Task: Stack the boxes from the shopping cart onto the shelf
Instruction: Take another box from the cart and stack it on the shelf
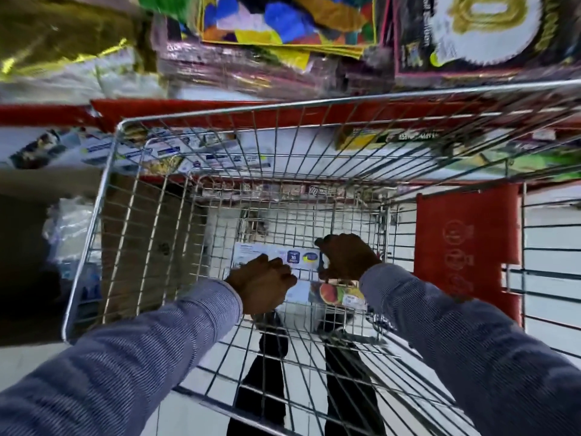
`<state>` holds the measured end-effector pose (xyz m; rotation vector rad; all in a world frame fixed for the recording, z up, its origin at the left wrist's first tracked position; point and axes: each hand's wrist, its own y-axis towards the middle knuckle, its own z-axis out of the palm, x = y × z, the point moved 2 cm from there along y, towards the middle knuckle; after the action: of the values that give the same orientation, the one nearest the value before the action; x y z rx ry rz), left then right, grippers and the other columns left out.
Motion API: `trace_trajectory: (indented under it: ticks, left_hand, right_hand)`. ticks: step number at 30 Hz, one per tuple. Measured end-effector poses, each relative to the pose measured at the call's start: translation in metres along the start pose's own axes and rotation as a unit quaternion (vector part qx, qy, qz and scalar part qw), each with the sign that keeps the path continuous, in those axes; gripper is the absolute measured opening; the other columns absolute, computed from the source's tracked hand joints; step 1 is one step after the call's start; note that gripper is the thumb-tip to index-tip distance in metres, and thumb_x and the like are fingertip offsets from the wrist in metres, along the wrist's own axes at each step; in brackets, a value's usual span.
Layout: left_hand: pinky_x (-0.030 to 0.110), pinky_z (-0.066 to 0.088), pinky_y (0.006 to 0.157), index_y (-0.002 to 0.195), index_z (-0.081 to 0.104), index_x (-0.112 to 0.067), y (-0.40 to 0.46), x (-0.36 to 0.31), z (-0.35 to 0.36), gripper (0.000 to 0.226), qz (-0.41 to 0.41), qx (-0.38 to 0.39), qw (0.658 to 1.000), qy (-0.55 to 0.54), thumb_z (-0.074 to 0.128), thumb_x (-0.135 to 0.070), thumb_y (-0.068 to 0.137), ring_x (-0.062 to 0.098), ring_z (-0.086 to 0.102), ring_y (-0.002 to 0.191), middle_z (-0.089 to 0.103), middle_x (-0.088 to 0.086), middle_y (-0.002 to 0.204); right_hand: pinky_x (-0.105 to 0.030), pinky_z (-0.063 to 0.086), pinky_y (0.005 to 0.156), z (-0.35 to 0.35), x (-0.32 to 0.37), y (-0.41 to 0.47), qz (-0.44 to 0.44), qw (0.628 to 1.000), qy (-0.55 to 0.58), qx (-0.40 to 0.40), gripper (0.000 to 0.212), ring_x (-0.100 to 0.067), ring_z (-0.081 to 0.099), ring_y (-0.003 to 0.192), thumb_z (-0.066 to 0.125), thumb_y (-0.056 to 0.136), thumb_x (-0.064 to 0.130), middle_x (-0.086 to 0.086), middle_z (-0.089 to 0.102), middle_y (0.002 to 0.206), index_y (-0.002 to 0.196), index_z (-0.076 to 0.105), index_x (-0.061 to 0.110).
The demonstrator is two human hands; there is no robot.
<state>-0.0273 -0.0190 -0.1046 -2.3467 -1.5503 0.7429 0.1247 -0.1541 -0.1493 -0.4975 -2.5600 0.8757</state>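
Observation:
Both arms reach down into a wire shopping cart [103, 196]. At its bottom lies a long white box [251, 251] with blue labels, and a second white box [336, 294] printed with fruit lies nearer to me. My left hand [262, 283] is closed over the near left part of the upper box. My right hand [345, 256] grips that box's right end, thumb and fingers wrapped around it. The shelf [188, 110] with a red front edge runs behind the cart, and similar white boxes [63, 149] lie on the level below it.
Shiny gold and colourful packets [289, 23] fill the upper shelf. A red panel [468, 247] stands right of the cart. Plastic-wrapped goods [72, 228] and a brown carton sit to the left. My dark-trousered legs [270, 372] show through the cart's mesh over a white tiled floor.

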Motion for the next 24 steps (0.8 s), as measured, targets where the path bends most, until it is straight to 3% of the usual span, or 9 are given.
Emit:
trace_trajectory:
  ticks: [5,8,11,14,19,22,24]
  left_hand:
    - [0.048,0.048,0.088,0.122,0.050,-0.005,0.023,-0.003,0.025,0.042,-0.048,0.081,0.995,-0.014,0.057,-0.031,0.089,0.036,0.057,0.102,0.061,0.016,0.115]
    - [0.049,0.049,0.088,0.133,0.042,0.000,0.032,-0.005,0.037,0.046,-0.072,0.107,0.992,0.003,0.055,-0.012,0.091,0.040,0.058,0.105,0.060,0.021,0.119]
    - [0.045,0.053,0.080,0.123,0.048,0.002,0.037,-0.008,0.033,0.033,-0.088,0.114,0.990,-0.002,0.050,0.002,0.090,0.038,0.063,0.097,0.064,0.020,0.111]
    - [0.041,0.050,0.075,0.116,0.051,-0.002,0.034,-0.009,0.015,0.031,-0.100,0.111,0.988,-0.027,0.058,-0.001,0.086,0.037,0.064,0.097,0.065,0.017,0.111]
    - [0.041,0.050,0.081,0.136,0.047,-0.008,-0.001,-0.015,-0.049,0.056,-0.119,0.026,0.990,-0.072,0.060,-0.008,0.081,0.037,0.060,0.106,0.063,0.015,0.121]
    - [0.033,0.055,0.067,0.120,0.063,-0.016,-0.039,-0.019,-0.121,0.056,-0.109,-0.105,0.988,-0.039,0.073,-0.012,0.065,0.029,0.069,0.086,0.074,0.006,0.101]
    - [0.030,0.057,0.063,0.113,0.065,-0.022,-0.063,-0.021,-0.165,0.058,-0.108,-0.152,0.982,-0.022,0.079,-0.019,0.057,0.024,0.071,0.078,0.076,0.000,0.093]
  right_hand:
    - [-0.046,0.055,0.084,0.003,-0.001,0.004,-0.012,0.999,0.018,-0.024,0.075,-0.036,0.058,0.110,0.068,0.079,0.045,-0.013,0.059,0.125,0.140,0.039,0.012]
    - [-0.042,0.052,0.082,0.008,0.001,0.010,-0.011,0.999,0.014,-0.035,0.065,-0.035,0.060,0.109,0.067,0.083,0.034,-0.013,0.060,0.125,0.138,0.041,0.012]
    - [-0.039,0.049,0.080,0.007,0.002,0.010,0.005,0.998,0.031,-0.049,0.055,-0.034,0.061,0.105,0.064,0.081,0.029,-0.013,0.064,0.118,0.130,0.047,0.011]
    - [-0.039,0.049,0.083,-0.012,0.001,0.000,0.008,0.996,0.035,-0.078,0.055,-0.034,0.061,0.105,0.064,0.081,0.031,-0.013,0.065,0.117,0.129,0.048,0.011]
    - [-0.038,0.044,0.099,-0.087,0.009,-0.045,-0.002,0.990,0.053,-0.127,0.068,-0.032,0.055,0.120,0.063,0.082,0.040,-0.012,0.059,0.133,0.141,0.042,0.014]
    - [-0.037,0.048,0.092,-0.159,0.021,-0.088,-0.035,0.978,0.016,-0.203,0.058,-0.029,0.061,0.113,0.062,0.078,0.045,-0.007,0.067,0.123,0.131,0.053,0.021]
    - [-0.035,0.049,0.086,-0.212,0.030,-0.116,-0.046,0.971,0.007,-0.235,0.051,-0.028,0.064,0.107,0.064,0.075,0.047,-0.004,0.071,0.113,0.119,0.059,0.023]
